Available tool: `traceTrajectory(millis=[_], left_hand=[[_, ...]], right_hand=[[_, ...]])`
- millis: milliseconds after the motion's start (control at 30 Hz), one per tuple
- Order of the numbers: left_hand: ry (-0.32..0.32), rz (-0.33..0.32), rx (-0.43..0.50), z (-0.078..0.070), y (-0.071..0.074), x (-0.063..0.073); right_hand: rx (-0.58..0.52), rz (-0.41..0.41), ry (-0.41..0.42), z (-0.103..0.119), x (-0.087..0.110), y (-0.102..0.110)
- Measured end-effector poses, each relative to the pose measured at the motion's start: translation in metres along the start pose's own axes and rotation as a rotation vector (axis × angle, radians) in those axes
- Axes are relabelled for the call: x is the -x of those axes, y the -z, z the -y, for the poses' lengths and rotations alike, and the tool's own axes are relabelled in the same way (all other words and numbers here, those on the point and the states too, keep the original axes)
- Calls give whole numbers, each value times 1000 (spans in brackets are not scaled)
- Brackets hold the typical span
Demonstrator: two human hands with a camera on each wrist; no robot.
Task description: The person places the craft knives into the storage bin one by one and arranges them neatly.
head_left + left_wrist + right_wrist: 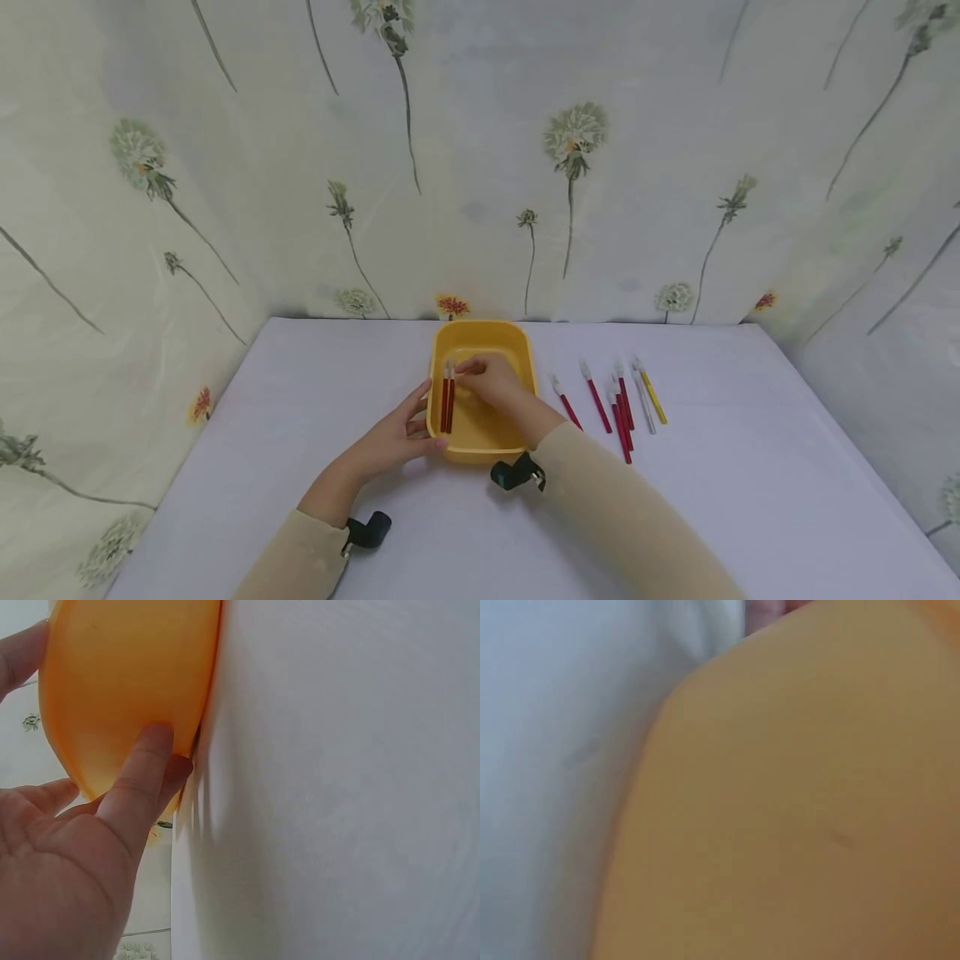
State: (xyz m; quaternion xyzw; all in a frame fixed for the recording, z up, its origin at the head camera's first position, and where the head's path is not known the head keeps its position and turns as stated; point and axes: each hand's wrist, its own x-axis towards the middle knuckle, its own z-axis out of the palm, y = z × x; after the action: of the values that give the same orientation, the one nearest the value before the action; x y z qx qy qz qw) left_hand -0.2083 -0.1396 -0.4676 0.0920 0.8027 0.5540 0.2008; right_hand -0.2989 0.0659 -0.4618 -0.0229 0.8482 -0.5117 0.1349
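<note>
A yellow plastic tray [487, 431] stands near the far edge of the table, with two red-handled paintbrushes [445, 407] lying side by side along its left part. My right hand [491, 379] reaches into the tray from the right. Its bent fingers and thumb pinch the pale upper end of the inner paintbrush [452, 406]. On the tray's left side rests my left hand [393, 437], thumb by the near corner. The left wrist view shows its fairly straight fingers [142, 769] against the tray's outer wall [127, 667]. The right wrist view holds mostly blurred tray surface [780, 795].
Right of the tray lie several red paintbrushes [597, 406], a whitish one [645, 402] and a yellow one [653, 397], pale tips pointing away. A white cloth covers the table [750, 483]. Behind it hangs a flower-printed curtain [465, 225].
</note>
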Motion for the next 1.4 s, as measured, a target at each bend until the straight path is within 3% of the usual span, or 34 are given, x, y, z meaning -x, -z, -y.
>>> traceTrajectory(millis=[167, 600, 900, 1400], left_hand=[[-4, -15, -4, 2, -3, 1], [-17, -18, 5, 5, -9, 1], [0, -40, 18, -1, -13, 2], [-50, -2, 12, 10, -2, 2]], right_hand=[[-38, -31, 30, 6, 8, 8], [60, -86, 122, 26, 52, 46], [101, -111, 155, 25, 75, 76], [146, -231, 164, 8, 113, 114]])
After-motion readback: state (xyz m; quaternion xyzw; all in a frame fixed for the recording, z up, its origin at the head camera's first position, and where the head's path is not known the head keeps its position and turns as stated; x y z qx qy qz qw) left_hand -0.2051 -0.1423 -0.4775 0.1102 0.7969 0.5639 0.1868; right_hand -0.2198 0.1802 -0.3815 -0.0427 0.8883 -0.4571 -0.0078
